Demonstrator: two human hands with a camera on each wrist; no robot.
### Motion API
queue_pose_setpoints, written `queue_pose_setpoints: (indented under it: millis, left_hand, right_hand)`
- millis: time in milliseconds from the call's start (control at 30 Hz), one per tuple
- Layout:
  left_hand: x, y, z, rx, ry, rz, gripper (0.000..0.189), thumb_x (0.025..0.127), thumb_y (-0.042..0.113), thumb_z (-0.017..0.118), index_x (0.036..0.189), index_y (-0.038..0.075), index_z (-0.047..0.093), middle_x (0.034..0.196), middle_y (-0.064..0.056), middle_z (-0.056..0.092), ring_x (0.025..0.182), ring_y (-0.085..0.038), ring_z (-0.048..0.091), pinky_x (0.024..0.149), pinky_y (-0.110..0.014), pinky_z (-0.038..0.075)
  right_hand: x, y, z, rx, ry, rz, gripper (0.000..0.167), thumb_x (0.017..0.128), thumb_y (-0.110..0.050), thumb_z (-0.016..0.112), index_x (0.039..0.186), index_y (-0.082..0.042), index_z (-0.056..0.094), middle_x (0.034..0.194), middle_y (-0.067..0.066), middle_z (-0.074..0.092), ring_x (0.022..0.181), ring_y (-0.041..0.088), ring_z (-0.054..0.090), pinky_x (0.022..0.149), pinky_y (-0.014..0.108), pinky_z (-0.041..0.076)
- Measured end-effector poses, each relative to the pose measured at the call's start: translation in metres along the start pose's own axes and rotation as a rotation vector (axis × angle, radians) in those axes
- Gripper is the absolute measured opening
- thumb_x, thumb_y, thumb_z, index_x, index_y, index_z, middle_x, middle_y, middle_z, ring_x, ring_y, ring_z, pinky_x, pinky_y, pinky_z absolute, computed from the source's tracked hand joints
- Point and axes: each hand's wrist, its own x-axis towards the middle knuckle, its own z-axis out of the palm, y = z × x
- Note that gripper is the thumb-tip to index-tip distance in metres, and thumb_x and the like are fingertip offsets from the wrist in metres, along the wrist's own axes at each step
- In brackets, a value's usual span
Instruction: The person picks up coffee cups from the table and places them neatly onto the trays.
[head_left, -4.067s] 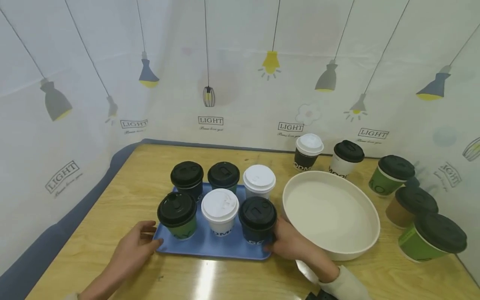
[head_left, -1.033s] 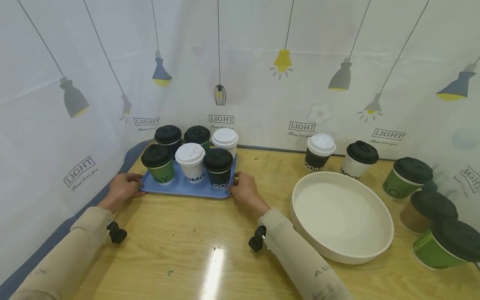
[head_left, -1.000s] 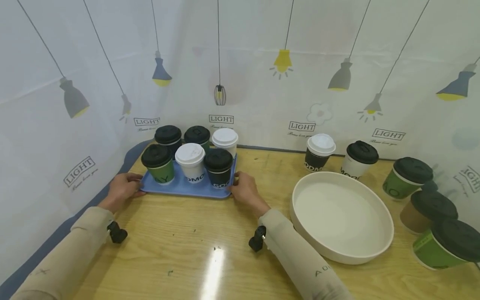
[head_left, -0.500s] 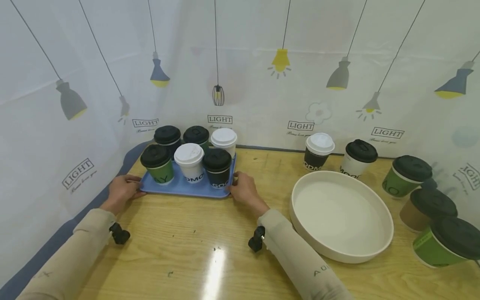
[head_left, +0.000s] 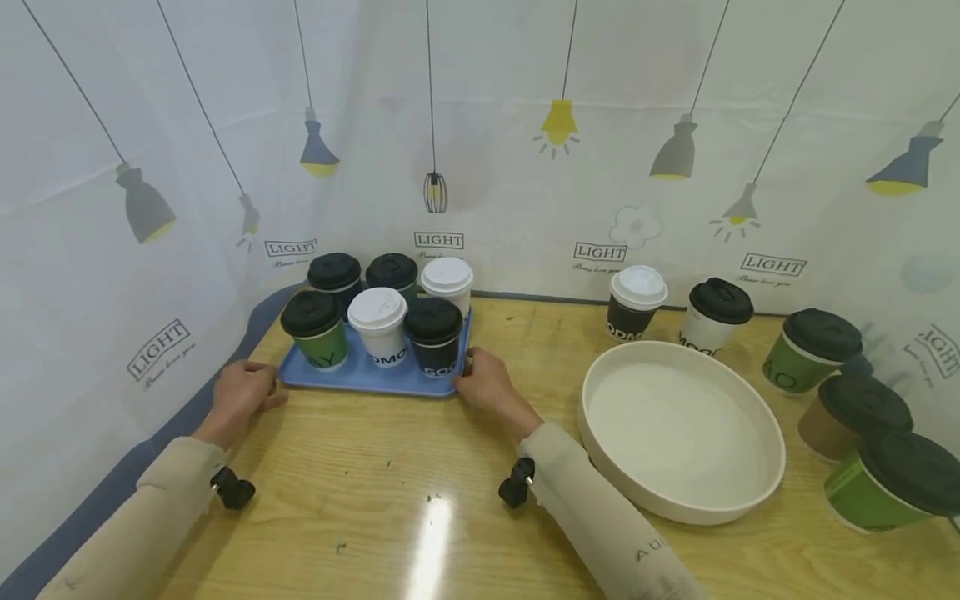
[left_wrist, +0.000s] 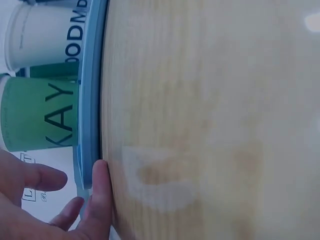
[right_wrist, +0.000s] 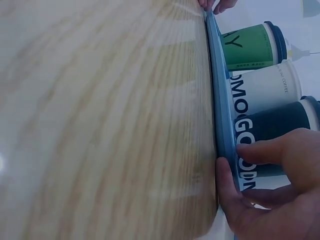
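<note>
A blue tray [head_left: 360, 381] lies on the table at the left, carrying several lidded paper coffee cups in two rows. The front row has a green cup [head_left: 322, 346], a white cup [head_left: 384, 343] and a dark cup [head_left: 437, 354]. Beside the tray's front left corner is my left hand [head_left: 243, 392], its fingers spread; the left wrist view shows one fingertip [left_wrist: 101, 175] right at the tray's edge. At the front right corner, my right hand [head_left: 489, 383] pinches the tray, with a finger on each side of the rim in the right wrist view.
A round cream dish [head_left: 682, 433] stands to the right on the wooden table [head_left: 375, 517]. Behind and beside it are more lidded cups, including a black one with a white lid [head_left: 630, 319] and a green one [head_left: 862, 496]. A printed curtain [head_left: 510, 167] borders the table.
Over about four seconds the tray with its cups has moved away to the back left, both hands with it. In the last half second the left hand has drawn slightly off the corner.
</note>
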Motion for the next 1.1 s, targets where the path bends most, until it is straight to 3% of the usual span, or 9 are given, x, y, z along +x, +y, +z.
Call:
queue_pose_setpoints:
  millis: [100, 167, 233, 367, 533, 700, 833, 933, 1100]
  left_hand:
    - [-0.011, -0.005, -0.001, -0.015, -0.032, 0.043, 0.033, 0.102, 0.021, 0.048, 0.082, -0.003, 0.058, 0.066, -0.001, 0.055, 0.060, -0.007, 0.068, 0.064, -0.022, 0.061]
    - [-0.019, -0.007, 0.000, -0.060, -0.070, 0.032, 0.037, 0.102, 0.021, 0.049, 0.068, 0.005, 0.051, 0.058, 0.002, 0.050, 0.054, -0.010, 0.063, 0.063, -0.024, 0.063]
    - [-0.028, -0.007, 0.001, -0.094, -0.114, 0.002, 0.038, 0.104, 0.024, 0.049, 0.069, 0.008, 0.047, 0.060, 0.003, 0.047, 0.051, -0.009, 0.053, 0.059, -0.026, 0.061]
    - [-0.049, 0.001, 0.007, -0.117, -0.226, -0.038, 0.031, 0.106, 0.032, 0.050, 0.091, 0.005, 0.045, 0.073, 0.000, 0.048, 0.057, -0.012, 0.047, 0.055, -0.030, 0.056]
    - [-0.078, 0.022, 0.026, -0.018, -0.353, 0.055, 0.035, 0.106, 0.035, 0.053, 0.098, 0.001, 0.049, 0.076, -0.003, 0.053, 0.062, -0.015, 0.053, 0.057, -0.032, 0.058]
    - [-0.109, 0.049, 0.054, 0.048, -0.400, 0.157, 0.035, 0.105, 0.037, 0.058, 0.099, 0.002, 0.059, 0.087, -0.007, 0.062, 0.069, -0.018, 0.059, 0.056, -0.035, 0.062]
    - [-0.129, 0.073, 0.082, 0.031, -0.429, 0.260, 0.030, 0.103, 0.034, 0.061, 0.103, 0.004, 0.062, 0.096, -0.011, 0.066, 0.072, -0.020, 0.063, 0.054, -0.035, 0.063]
    - [-0.141, 0.091, 0.104, -0.039, -0.469, 0.312, 0.027, 0.101, 0.032, 0.064, 0.106, 0.005, 0.062, 0.101, -0.012, 0.066, 0.076, -0.022, 0.066, 0.055, -0.036, 0.063]
    - [-0.153, 0.117, 0.141, -0.181, -0.585, 0.345, 0.028, 0.101, 0.029, 0.066, 0.116, 0.005, 0.060, 0.113, -0.016, 0.065, 0.082, -0.028, 0.070, 0.060, -0.040, 0.065]
  right_hand:
    - [-0.007, -0.001, -0.003, -0.017, -0.012, -0.028, 0.066, 0.088, -0.010, 0.072, 0.144, 0.012, 0.047, 0.120, 0.026, 0.071, 0.113, 0.036, 0.067, 0.103, 0.046, 0.057]
    - [-0.013, -0.002, -0.007, -0.031, -0.036, -0.041, 0.070, 0.088, -0.012, 0.072, 0.146, 0.014, 0.043, 0.121, 0.029, 0.069, 0.112, 0.038, 0.067, 0.101, 0.048, 0.057]
    - [-0.021, -0.003, -0.012, -0.041, -0.070, -0.046, 0.075, 0.088, -0.015, 0.072, 0.149, 0.015, 0.039, 0.121, 0.031, 0.068, 0.110, 0.040, 0.066, 0.098, 0.050, 0.058]
    - [-0.044, -0.009, -0.028, -0.050, -0.141, -0.054, 0.083, 0.092, -0.020, 0.072, 0.154, 0.014, 0.030, 0.126, 0.034, 0.064, 0.111, 0.042, 0.066, 0.094, 0.051, 0.059]
    - [-0.088, -0.016, -0.054, -0.039, -0.168, -0.103, 0.081, 0.094, -0.019, 0.072, 0.158, 0.006, 0.029, 0.136, 0.029, 0.060, 0.113, 0.035, 0.070, 0.092, 0.046, 0.062]
    - [-0.131, -0.007, -0.088, 0.025, -0.140, -0.186, 0.069, 0.097, -0.016, 0.070, 0.156, -0.001, 0.038, 0.133, 0.022, 0.061, 0.111, 0.028, 0.070, 0.087, 0.035, 0.063]
    - [-0.156, 0.019, -0.121, 0.044, -0.017, -0.283, 0.054, 0.098, -0.008, 0.068, 0.149, -0.001, 0.048, 0.127, 0.018, 0.064, 0.109, 0.027, 0.070, 0.085, 0.027, 0.062]
    - [-0.169, 0.044, -0.146, -0.013, 0.173, -0.347, 0.046, 0.096, -0.001, 0.068, 0.141, -0.001, 0.056, 0.122, 0.016, 0.067, 0.106, 0.025, 0.070, 0.084, 0.021, 0.062]
    - [-0.175, 0.081, -0.184, -0.084, 0.452, -0.359, 0.038, 0.097, 0.002, 0.064, 0.135, -0.001, 0.062, 0.124, 0.015, 0.066, 0.109, -0.006, 0.060, 0.086, 0.004, 0.052]
